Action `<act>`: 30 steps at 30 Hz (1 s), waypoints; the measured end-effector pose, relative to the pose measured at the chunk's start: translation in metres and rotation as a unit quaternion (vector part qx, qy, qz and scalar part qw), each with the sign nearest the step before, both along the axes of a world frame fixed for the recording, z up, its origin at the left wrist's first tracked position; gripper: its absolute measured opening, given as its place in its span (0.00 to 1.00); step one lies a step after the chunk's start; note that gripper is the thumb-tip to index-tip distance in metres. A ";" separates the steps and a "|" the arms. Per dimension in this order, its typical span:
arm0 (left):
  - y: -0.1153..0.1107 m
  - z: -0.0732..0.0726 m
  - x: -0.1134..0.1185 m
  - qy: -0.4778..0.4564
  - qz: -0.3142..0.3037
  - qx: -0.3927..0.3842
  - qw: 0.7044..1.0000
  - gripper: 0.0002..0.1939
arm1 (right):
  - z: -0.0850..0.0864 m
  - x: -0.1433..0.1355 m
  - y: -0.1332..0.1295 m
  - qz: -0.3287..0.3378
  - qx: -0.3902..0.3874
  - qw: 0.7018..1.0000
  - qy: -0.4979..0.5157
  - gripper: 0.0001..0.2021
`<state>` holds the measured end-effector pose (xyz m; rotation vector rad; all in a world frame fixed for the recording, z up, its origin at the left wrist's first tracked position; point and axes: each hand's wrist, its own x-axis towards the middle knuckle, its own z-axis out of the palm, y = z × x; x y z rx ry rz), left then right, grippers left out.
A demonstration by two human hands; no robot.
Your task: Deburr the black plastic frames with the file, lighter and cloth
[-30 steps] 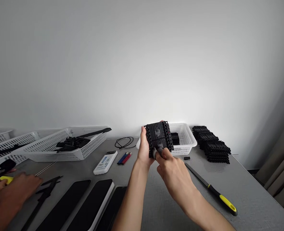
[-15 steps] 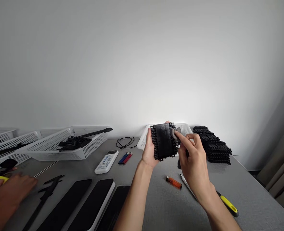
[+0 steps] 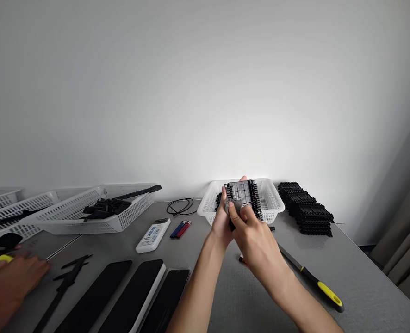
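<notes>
A black plastic part with toothed edges is gripped in my left hand, whose thumb and fingers wrap its sides. My right hand is closed on a grey pad, pressed against the part's lower left edge. Behind both hands stands a white basket. An orange lighter is mostly hidden under my right hand. To the right of that hand lies a file with a black and yellow handle.
Stacked black toothed parts stand at the right. Toward the left are a white power bank, two small lighters, a cable, dark phones, a caliper and baskets. Another person's hand works at far left.
My right hand and the pad have moved left and down across the black part, from its right edge to its lower left. The part is now tilted differently, and more of the basket shows.
</notes>
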<state>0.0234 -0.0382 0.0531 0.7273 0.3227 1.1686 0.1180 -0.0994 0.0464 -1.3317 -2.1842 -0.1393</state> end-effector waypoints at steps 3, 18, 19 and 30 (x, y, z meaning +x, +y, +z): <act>0.003 0.002 -0.006 -0.037 -0.026 -0.001 0.999 0.30 | 0.003 -0.002 -0.004 0.017 -0.030 0.999 -0.028 0.30; 0.007 0.005 -0.014 -0.009 0.077 0.004 0.997 0.31 | 0.013 0.029 -0.011 0.130 0.064 0.954 0.264 0.20; 0.006 0.003 -0.013 0.005 0.078 0.006 0.997 0.31 | 0.011 0.028 -0.008 0.134 0.084 0.945 0.286 0.21; 0.010 -0.002 -0.014 0.119 0.212 0.115 0.963 0.18 | 0.003 0.032 0.017 0.090 0.117 0.937 0.315 0.21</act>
